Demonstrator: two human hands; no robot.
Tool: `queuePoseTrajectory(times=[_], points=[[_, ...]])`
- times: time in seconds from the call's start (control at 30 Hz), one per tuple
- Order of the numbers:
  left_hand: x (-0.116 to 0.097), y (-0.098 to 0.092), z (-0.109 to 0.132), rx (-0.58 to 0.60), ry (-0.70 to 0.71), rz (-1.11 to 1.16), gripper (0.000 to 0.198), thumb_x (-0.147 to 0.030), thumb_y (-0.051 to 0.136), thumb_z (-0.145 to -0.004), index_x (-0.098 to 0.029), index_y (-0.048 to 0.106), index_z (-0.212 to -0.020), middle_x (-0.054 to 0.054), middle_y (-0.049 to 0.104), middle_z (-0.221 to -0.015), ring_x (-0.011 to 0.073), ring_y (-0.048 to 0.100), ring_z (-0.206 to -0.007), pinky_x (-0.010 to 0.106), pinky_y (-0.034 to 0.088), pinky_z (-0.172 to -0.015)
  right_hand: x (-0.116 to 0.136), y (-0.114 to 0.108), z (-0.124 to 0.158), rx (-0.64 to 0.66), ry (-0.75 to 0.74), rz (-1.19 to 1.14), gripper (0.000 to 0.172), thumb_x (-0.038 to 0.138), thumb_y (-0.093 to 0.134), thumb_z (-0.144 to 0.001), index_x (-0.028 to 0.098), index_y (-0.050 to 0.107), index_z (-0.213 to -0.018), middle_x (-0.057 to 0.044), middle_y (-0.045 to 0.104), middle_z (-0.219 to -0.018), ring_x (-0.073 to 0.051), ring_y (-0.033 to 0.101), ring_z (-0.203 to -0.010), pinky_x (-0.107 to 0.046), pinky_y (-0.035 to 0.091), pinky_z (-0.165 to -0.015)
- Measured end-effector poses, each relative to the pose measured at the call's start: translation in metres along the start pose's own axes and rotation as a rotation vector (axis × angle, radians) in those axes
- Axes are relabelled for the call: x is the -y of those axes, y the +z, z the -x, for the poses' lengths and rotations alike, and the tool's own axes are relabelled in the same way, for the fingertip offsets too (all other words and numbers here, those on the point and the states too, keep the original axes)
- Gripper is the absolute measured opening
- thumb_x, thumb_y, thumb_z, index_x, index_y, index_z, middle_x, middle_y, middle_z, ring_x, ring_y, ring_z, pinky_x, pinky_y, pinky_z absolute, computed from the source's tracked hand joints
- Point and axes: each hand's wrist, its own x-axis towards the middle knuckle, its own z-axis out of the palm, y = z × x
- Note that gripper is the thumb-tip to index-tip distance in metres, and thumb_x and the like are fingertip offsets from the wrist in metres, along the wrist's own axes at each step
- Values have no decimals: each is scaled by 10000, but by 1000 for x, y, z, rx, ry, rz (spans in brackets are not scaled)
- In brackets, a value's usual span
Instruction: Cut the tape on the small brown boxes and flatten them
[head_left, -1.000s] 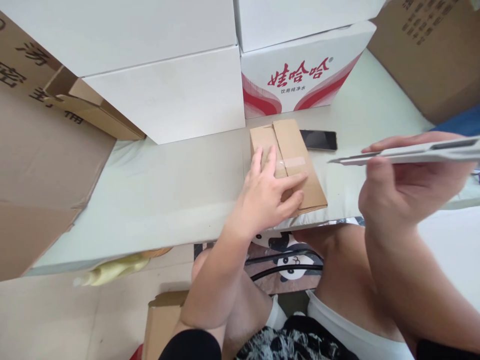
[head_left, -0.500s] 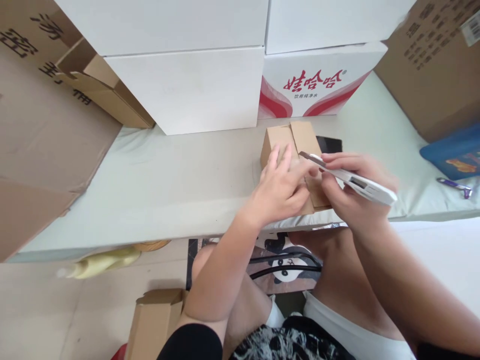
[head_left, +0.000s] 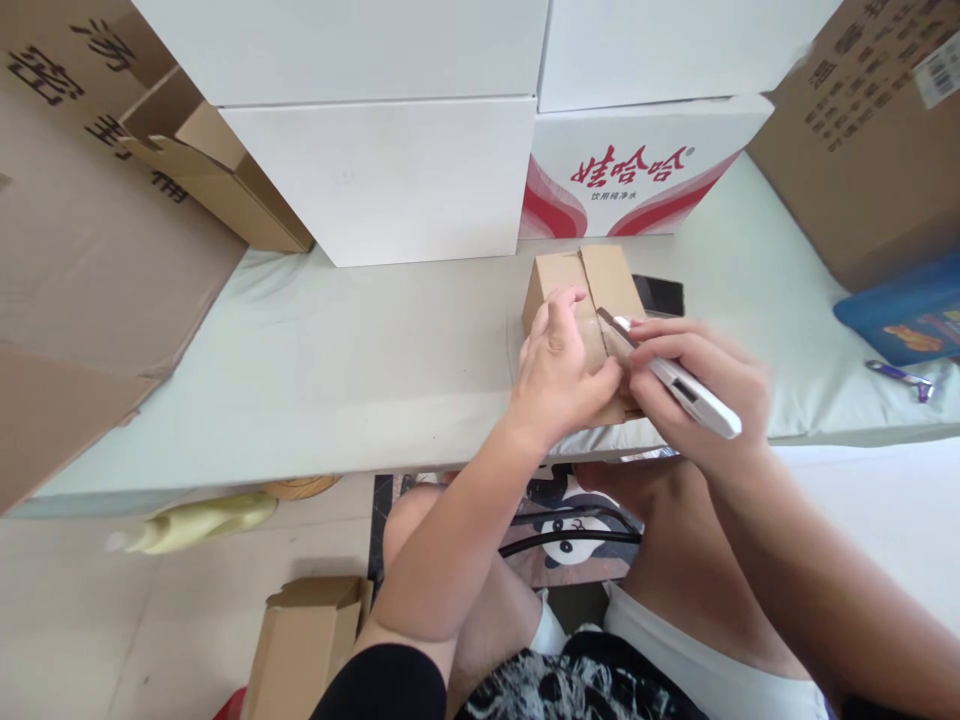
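A small brown cardboard box (head_left: pixel 611 278) lies near the front edge of the cloth-covered surface, with a seam along its top. My left hand (head_left: pixel 559 365) is curled over the left part of this box, thumb and fingers pressing on it. In my right hand (head_left: pixel 694 385) is a white utility knife (head_left: pixel 696 398), gripped between thumb and fingers. Its dark blade points up-left and meets the box top near the seam. A black phone (head_left: pixel 660 295) lies just beyond the box on the right.
White boxes (head_left: pixel 390 185) and a red-and-white printed box (head_left: pixel 630 180) stand behind. Large cartons flank both sides (head_left: pixel 82 260). At the right are a blue package (head_left: pixel 904 310) and a purple item (head_left: pixel 900 374). Below are an open carton (head_left: pixel 304 640) and a yellow bottle (head_left: pixel 206 522).
My right hand and the knife have moved left, and the knife is tilted more steeply. The left hand's fingers have curled in from a more outstretched pose.
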Motion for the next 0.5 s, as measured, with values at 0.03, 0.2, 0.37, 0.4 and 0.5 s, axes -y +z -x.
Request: queuePoseTrajectory(times=[0.03,0.2,0.37,0.4,0.5], points=[[-1,0,0,6,-3,1,635,-206,664,-829,-266,311,-1353,157,453,-1575,343,408,-1531,568,378,-1249,0,0,0,5,-1,-1,148,117,669,-823,260,698,-851,-50,789,-1015,-257,786,-1008,-445,657,-901],[-1,0,-1,2,-44,37,550,-91,502,-849,-280,358,-1345,116,452,-1601,296,352,-1579,572,333,-1288,2,-1,2,34,-6,43,152,127,654,-821,272,683,-854,-41,789,-1027,-255,784,-1000,-434,654,-881],[-2,3,-1,-28,-64,-7,531,-88,446,-869,-253,370,-1368,137,457,-1616,281,321,-1603,576,299,-1309,9,2,4,74,-67,73,174,112,645,-826,271,663,-894,-41,783,-1013,-231,781,-941,-384,651,-824],[-2,4,0,-30,-67,-28,540,-89,446,-864,-235,371,-1379,151,453,-1622,286,326,-1601,579,292,-1311,12,2,4,80,-61,80,170,112,642,-828,268,660,-895,-41,782,-1007,-228,781,-930,-374,648,-812],[-4,5,0,-46,-73,-80,568,-94,436,-863,-186,365,-1419,181,487,-1599,299,351,-1588,603,274,-1309,23,-3,7,111,-24,86,155,118,639,-825,260,663,-884,-44,778,-983,-225,778,-877,-362,634,-753]])
